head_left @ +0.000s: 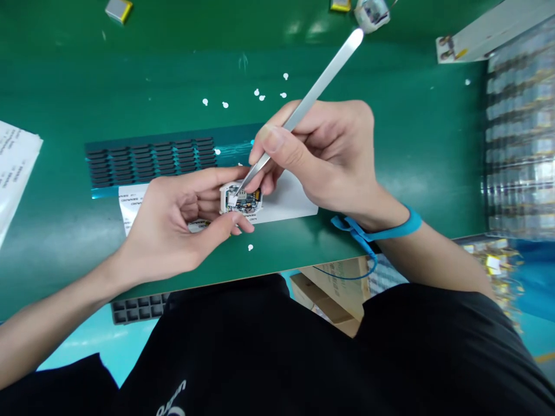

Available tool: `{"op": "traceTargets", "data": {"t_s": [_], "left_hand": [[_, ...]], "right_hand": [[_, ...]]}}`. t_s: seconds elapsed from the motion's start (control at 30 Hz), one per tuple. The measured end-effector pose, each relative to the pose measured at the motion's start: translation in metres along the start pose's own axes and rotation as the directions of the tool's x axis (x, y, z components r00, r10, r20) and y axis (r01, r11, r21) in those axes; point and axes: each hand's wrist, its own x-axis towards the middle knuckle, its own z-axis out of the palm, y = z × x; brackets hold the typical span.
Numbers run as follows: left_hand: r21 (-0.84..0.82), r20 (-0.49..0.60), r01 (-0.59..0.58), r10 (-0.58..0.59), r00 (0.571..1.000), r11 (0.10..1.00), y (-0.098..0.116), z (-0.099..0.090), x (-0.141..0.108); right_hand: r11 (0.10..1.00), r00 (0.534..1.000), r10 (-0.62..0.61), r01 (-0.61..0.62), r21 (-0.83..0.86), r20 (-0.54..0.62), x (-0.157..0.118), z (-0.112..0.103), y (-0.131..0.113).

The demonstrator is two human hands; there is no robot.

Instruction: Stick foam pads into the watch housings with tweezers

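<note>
My left hand (186,219) grips a small white device housing (224,199) between thumb and fingers. Its uncovered side faces up, showing a circuit board (248,200) and a pale square piece at the left end. In my right hand (316,150) is a pair of metal tweezers (323,81), slanting from upper right down to the housing. Their tips meet the inside of the housing near the pale piece; whether they pinch anything is too small to tell. Under the hands lies a white printed sheet (295,199), beside a blue film (104,188) carrying rows of black strips (162,156).
Small white tabs (256,92) lie scattered beyond my hands on the green table (173,81). Battery packs (118,10) and another white housing (372,14) sit at the far side. Stacked clear trays (518,138) stand right, printed sheets (17,167) left. A blue wrist strap (394,226) trails a cord.
</note>
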Motion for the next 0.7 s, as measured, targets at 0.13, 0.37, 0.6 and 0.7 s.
{"op": "traceTargets", "data": {"t_s": [0.13,0.37,0.6,0.7], "left_hand": [[-0.035,-0.009,-0.003,0.003,1.000,0.999,-0.0012,-0.0021,-0.0011],[-0.057,0.003,-0.026,0.026,1.000,0.998,-0.0013,0.0001,-0.0001],[-0.036,-0.036,-0.021,0.019,0.999,0.999,-0.0013,0.0031,-0.0013],[-0.025,-0.086,-0.015,0.013,0.996,1.000,-0.0031,0.0067,-0.0043]], "right_hand": [[1.000,1.000,0.014,-0.014,-0.025,-0.014,-0.0012,0.0010,-0.0009],[0.998,1.000,-0.014,0.013,-0.066,-0.015,-0.0023,0.0018,-0.0017],[1.000,0.999,0.006,-0.007,-0.012,-0.044,-0.0038,0.0045,-0.0003],[0.999,0.998,0.037,-0.037,-0.005,-0.060,-0.0053,0.0074,-0.0013]]}}
